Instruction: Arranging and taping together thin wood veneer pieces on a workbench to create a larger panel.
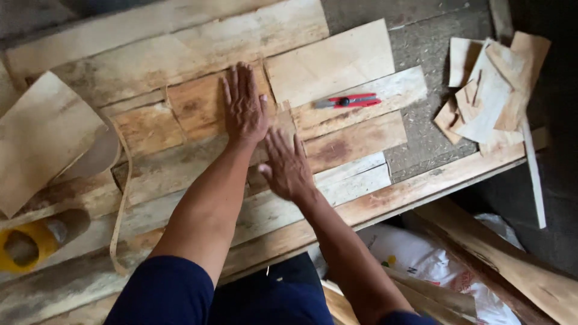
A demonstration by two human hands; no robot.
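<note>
Wood bench (421,180): both hands flat on veneer strip (337,147), long axis L-R.

Your palms press thin wood veneer sheets (205,105): matt, dry, blotchy grain. The bench (421,180) is rough, unfinished planks. The cutter (349,101) has a glossy red plastic body and a grey metal blade.
</note>
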